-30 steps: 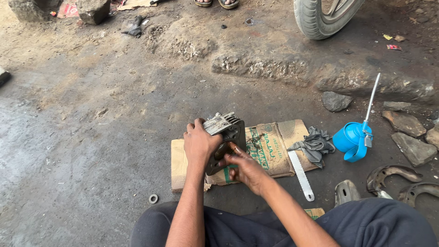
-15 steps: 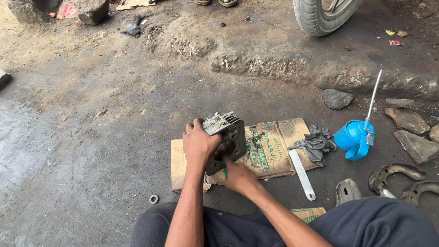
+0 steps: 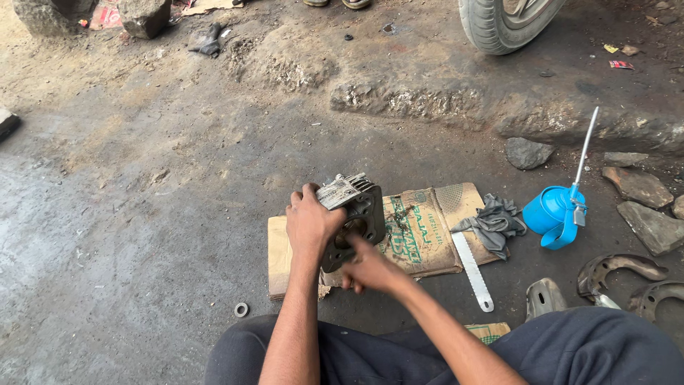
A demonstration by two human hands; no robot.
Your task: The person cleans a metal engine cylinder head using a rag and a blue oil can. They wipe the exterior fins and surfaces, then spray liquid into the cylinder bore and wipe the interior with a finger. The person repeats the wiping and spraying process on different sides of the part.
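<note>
Left hand (image 3: pixel 310 224) grips a finned cylinder (image 3: pixel 353 214) upright on cardboard (image 3: pixel 420 232); right hand (image 3: pixel 367 269), fingers extended, touches its near face. Oil can (image 3: pixel 552 214) far right.

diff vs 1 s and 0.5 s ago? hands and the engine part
Small change only. The right hand slid in from the lower right of the finned engine cylinder; its fingers now reach into the bore. The left hand keeps its grip on the cylinder's left side, tilted up on the cardboard. Grey rag, blue oil can, hacksaw blade and washer have not moved.
</note>
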